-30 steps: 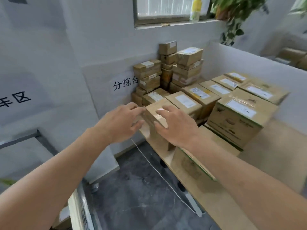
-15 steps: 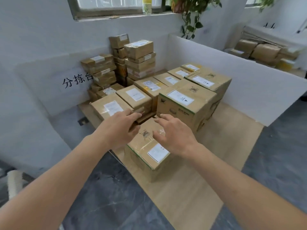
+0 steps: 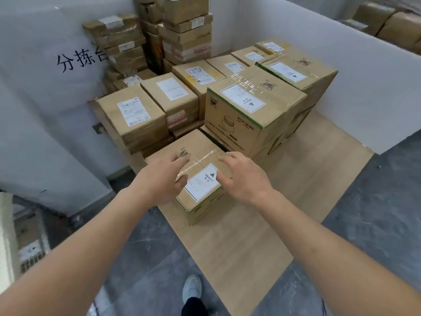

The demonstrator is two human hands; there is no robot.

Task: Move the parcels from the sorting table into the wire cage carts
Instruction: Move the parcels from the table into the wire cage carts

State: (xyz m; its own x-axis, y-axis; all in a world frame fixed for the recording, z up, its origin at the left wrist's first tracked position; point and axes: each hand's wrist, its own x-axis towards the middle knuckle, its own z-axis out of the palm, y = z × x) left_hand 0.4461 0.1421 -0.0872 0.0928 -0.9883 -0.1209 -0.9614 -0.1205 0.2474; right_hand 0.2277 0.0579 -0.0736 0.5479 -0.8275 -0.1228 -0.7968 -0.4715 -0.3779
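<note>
Left hand & right hand, fingers relaxed, lay on brown cardboard box w/ HEAVY label; taller boxes crowded behind on wooden tabletop.

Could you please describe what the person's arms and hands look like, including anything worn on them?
Both forearms are bare up to the frame's edge, with no sleeves in view. The left hand and right hand wear no gloves, and no rings, watch or wristbands are visible on the sides shown.
</note>
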